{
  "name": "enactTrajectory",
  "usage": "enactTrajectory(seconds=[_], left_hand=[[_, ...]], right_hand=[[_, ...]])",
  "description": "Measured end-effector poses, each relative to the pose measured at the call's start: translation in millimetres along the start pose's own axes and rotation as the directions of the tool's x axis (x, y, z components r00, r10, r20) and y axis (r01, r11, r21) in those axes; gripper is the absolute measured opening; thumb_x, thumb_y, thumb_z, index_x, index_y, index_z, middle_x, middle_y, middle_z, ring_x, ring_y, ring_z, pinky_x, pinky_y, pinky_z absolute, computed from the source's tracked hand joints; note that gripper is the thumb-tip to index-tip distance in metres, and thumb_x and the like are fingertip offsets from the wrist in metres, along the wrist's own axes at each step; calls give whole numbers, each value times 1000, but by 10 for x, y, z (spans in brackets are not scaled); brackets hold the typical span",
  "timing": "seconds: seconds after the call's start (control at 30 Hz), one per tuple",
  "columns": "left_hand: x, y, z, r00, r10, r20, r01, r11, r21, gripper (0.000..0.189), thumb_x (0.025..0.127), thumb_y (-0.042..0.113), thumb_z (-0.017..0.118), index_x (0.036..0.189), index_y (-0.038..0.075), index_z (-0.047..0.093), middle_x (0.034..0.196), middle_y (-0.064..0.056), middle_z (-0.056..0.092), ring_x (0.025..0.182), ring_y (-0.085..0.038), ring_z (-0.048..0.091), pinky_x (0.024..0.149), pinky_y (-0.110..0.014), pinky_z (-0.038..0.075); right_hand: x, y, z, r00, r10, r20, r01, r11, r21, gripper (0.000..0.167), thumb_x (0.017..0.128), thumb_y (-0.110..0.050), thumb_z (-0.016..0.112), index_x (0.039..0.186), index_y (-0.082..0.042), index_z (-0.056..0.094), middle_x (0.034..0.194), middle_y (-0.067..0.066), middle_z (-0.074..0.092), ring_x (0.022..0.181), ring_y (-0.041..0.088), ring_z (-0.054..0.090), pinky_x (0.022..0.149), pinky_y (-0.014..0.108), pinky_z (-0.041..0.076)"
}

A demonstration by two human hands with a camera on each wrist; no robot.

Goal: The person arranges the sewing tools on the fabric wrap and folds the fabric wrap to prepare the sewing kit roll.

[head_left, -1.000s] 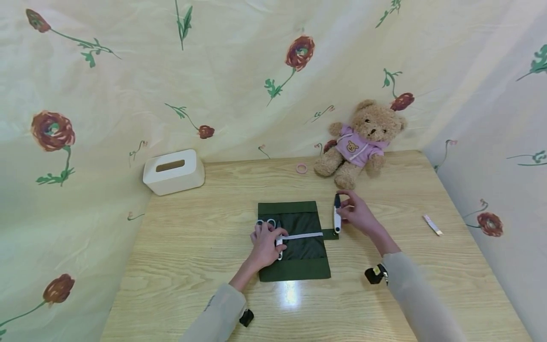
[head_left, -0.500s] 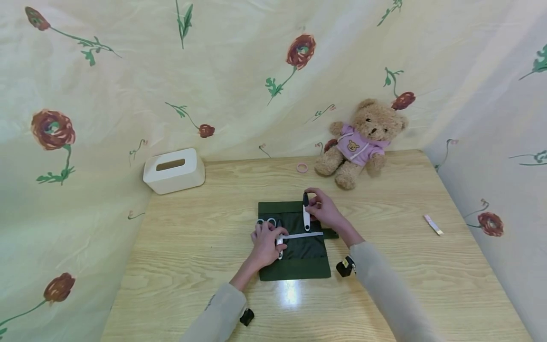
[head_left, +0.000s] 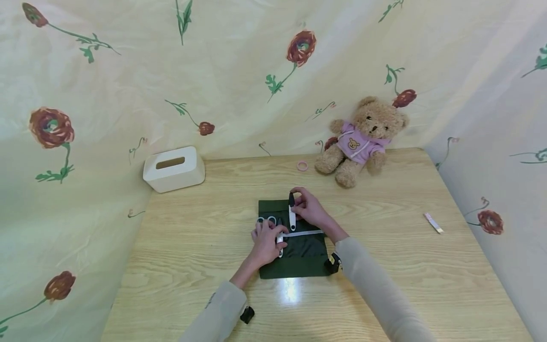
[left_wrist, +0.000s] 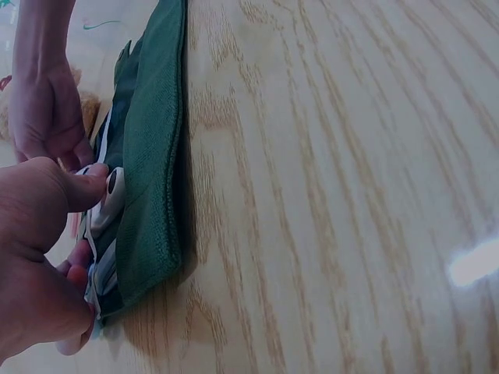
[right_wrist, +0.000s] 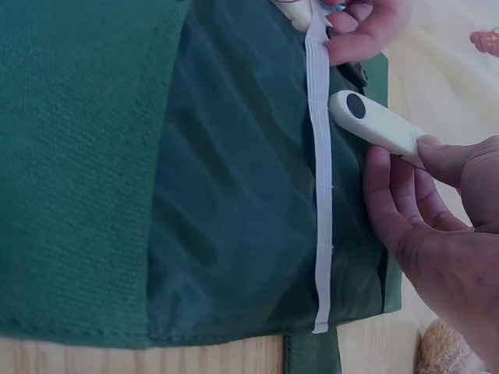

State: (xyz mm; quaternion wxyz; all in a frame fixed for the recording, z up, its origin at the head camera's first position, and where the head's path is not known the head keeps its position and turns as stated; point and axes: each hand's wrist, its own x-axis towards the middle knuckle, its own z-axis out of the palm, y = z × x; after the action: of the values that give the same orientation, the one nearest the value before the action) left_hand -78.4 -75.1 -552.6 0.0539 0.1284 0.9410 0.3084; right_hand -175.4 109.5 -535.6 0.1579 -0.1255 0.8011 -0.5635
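Note:
A dark green fabric roll-up pouch lies unfolded on the table, a white elastic band running across it. My right hand pinches a white-handled tool with a black end. It stays over the pouch, black end away from me, its rounded white end right at the band's edge. My left hand pinches the band near its left part, thumb by a second white-handled tool that passes under the band. Scissors sit beside that tool, mostly covered by my left fingers.
A white tissue box stands at the back left of the wooden table. At the back right sits a teddy bear, a pink ring near it. A small whitish stick lies at the right.
My right hand has carried the white-handled tool leftward from beyond the pouch's right edge to over its middle. My left hand has stayed at the band.

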Motion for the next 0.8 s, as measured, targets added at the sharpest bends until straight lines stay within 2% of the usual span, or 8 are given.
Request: enactTrajectory(seconds=[0.27, 0.5, 0.8], left_hand=[[-2, 10, -15, 1000, -10, 19, 9, 1000, 9, 24, 89, 21, 77, 112, 22, 68, 115, -13, 43, 106, -33, 33, 86, -51, 27], [4, 17, -29, 1000, -9, 25, 9, 1000, 17, 24, 89, 22, 77, 112, 21, 69, 117, -14, 44, 109, -35, 34, 87, -53, 28], [9, -9, -8, 999, -10, 31, 9, 1000, 25, 26, 90, 22, 76, 114, 21, 68, 119, -14, 44, 110, -35, 34, 89, -54, 28]], right_hand=[[-21, 3, 37, 999, 2, 42, -1, 1000, -12, 50, 93, 9, 61, 140, 1, 43, 99, 21, 57, 79, 29, 62, 63, 41, 56], [-34, -16, 28, 998, 20, 57, -16, 997, -76, 52, 93, 7, 63, 140, 0, 43, 95, 17, 57, 71, 25, 62, 61, 37, 55], [-55, -48, 33, 995, 13, 99, 4, 985, -170, 50, 90, 6, 66, 137, 0, 48, 89, 14, 57, 66, 23, 62, 60, 36, 53]])
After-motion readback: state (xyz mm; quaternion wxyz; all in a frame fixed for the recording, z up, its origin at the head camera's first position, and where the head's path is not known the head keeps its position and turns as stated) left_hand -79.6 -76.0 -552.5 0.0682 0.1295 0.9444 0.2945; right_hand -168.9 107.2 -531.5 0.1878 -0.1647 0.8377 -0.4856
